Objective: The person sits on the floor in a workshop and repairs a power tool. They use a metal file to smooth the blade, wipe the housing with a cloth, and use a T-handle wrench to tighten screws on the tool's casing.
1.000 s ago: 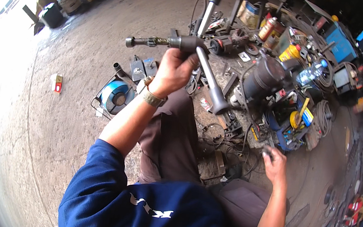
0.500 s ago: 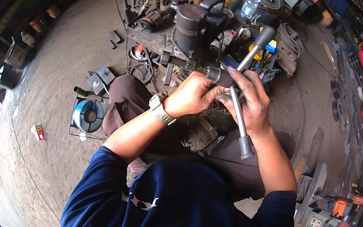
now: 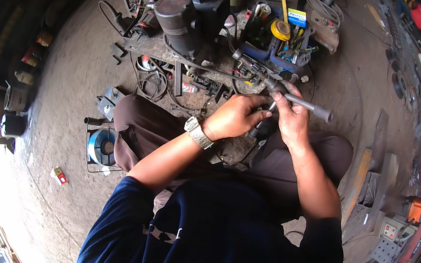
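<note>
Both hands grip a grey metal cross wrench [image 3: 309,106] held in front of my chest, above my lap. My left hand [image 3: 235,117], with a wristwatch on the wrist, closes around the wrench's near arm close to the centre hub. My right hand [image 3: 291,119] wraps the hub and the arm that points right. One arm of the wrench reaches up-left toward the clutter, another points down between my hands. I sit on the concrete floor with knees spread, in brown trousers and a dark blue shirt.
A black engine-like machine [image 3: 187,16] stands ahead of my knees among cables and small parts. A blue toolbox [image 3: 276,40] with a yellow tape measure sits at upper right. A blue wire spool [image 3: 102,145] lies at left. Metal plates and power tools [image 3: 397,230] line the right.
The view has swung to the left, so the clutter sits higher and more central. The wrench has turned in my hands: its long arm, earlier pointing down-right, now points right.
</note>
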Demonstrator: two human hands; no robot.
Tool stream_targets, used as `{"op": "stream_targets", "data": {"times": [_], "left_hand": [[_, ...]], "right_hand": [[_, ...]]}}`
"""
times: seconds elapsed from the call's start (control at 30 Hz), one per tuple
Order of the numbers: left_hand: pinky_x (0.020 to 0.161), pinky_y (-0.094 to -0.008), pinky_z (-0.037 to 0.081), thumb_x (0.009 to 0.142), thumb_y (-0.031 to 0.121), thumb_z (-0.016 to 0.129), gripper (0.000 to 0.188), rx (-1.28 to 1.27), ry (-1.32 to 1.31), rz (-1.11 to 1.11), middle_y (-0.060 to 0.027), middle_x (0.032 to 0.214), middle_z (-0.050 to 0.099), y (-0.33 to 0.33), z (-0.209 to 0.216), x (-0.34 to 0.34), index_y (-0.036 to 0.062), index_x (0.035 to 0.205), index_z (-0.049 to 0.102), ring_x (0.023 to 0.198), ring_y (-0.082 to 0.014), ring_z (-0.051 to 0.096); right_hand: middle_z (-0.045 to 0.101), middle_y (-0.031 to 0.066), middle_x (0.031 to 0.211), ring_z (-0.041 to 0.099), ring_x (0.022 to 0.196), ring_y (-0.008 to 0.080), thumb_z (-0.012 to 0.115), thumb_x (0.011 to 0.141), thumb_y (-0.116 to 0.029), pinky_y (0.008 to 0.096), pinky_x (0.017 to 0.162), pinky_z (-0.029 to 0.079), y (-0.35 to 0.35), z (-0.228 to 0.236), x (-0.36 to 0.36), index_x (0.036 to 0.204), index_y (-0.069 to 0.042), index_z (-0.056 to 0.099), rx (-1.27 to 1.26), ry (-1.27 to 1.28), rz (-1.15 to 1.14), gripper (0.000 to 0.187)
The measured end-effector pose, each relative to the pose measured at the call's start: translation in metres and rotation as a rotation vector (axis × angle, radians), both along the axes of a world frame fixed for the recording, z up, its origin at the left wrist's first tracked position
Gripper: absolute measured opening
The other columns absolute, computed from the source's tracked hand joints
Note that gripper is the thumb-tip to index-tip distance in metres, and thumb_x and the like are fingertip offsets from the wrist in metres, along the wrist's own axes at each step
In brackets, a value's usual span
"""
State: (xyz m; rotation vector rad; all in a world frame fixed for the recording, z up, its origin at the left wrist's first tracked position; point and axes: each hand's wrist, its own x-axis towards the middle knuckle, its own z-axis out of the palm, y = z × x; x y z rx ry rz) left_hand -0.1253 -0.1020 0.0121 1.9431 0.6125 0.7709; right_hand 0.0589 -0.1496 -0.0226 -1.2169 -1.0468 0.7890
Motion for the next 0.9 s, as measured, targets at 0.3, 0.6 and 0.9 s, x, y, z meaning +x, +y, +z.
{"op": "stream_targets", "data": {"times": [0.3, 0.6, 0.9], "left_hand": [[0.077, -0.0278, 0.054, 0.101, 0.019, 0.071, 0.026, -0.274, 0.031, 0.533, -0.0082, 0.097, 0.077, 0.036, -0.021, -0.092, -0.0048, 0.113, 0.072, 0.085, -0.0116, 0.067], [0.082, -0.0285, 0.055, 0.105, 0.016, 0.064, 0.024, -0.332, -0.239, 0.923, -0.0076, 0.111, 0.073, 0.073, 0.002, -0.129, -0.0025, 0.120, 0.068, 0.095, -0.0136, 0.068], [0.090, -0.0316, 0.056, 0.104, 0.015, 0.066, 0.029, -0.184, -0.125, 0.861, -0.0089, 0.119, 0.071, 0.061, -0.037, -0.111, -0.0021, 0.127, 0.065, 0.104, -0.0168, 0.067]], "right_hand": [[0.070, 0.0031, 0.099, 0.067, 0.083, 0.0121, 0.072, 0.101, -0.022, 0.0245, 0.060, 0.048, 0.001, 0.012, 0.012, 0.130, -0.006, 0.060, -0.213, 0.429, 0.003, 0.035], [0.070, 0.0035, 0.099, 0.067, 0.084, 0.0132, 0.074, 0.099, -0.024, 0.0264, 0.063, 0.047, 0.001, 0.021, 0.022, 0.121, -0.008, 0.063, -0.195, 0.533, -0.008, 0.029], [0.066, -0.0011, 0.083, 0.059, 0.070, 0.0046, 0.073, 0.100, -0.020, 0.0210, 0.054, 0.044, 0.003, 0.034, 0.019, 0.107, -0.005, 0.066, -0.184, 0.514, -0.046, 0.017]]}}
